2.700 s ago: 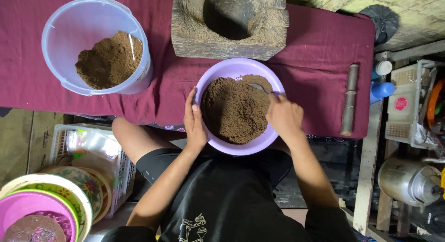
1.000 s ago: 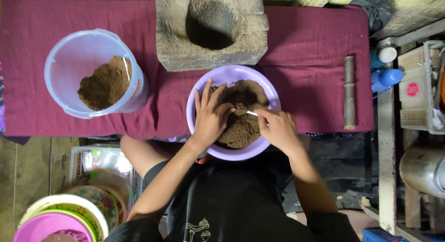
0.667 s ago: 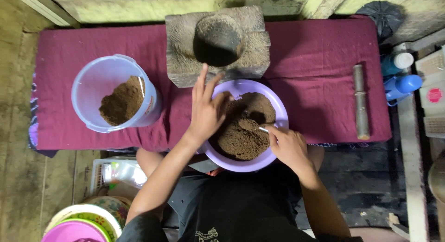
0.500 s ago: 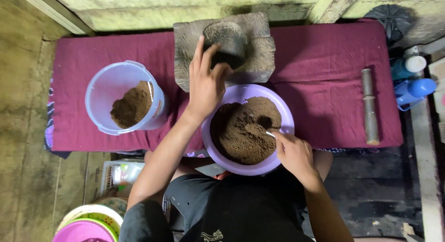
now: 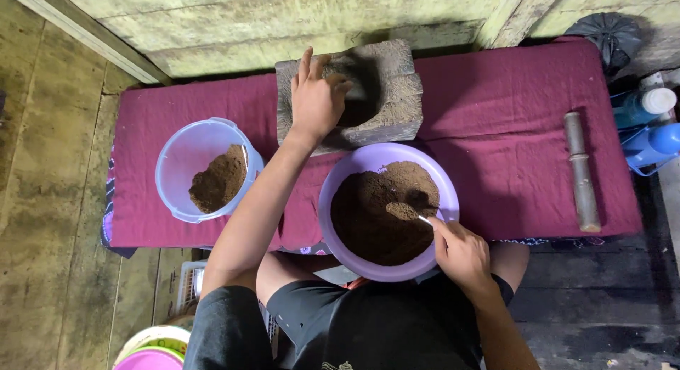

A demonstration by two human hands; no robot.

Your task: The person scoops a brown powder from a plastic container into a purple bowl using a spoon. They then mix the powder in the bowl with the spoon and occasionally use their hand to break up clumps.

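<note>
A purple bowl (image 5: pixel 337 188) full of brown powder (image 5: pixel 368 221) sits at the near edge of a maroon cloth. My right hand (image 5: pixel 460 251) is at the bowl's right rim, shut on a spoon (image 5: pixel 411 212) whose tip is heaped with powder. My left hand (image 5: pixel 316 95) reaches forward over a stone mortar block (image 5: pixel 400 93), fingers spread above its hollow, holding nothing that I can see.
A clear plastic bucket (image 5: pixel 185 157) with some brown powder stands at the left on the maroon cloth (image 5: pixel 510 122). A stone pestle (image 5: pixel 582 173) lies at the right. Blue bottles (image 5: pixel 652 129) stand at the far right. Coloured bowls (image 5: pixel 152 349) sit at the bottom left.
My left hand left the bowl and reached forward onto the stone mortar. My right hand stayed at the bowl's right side with the spoon. The view shifted left.
</note>
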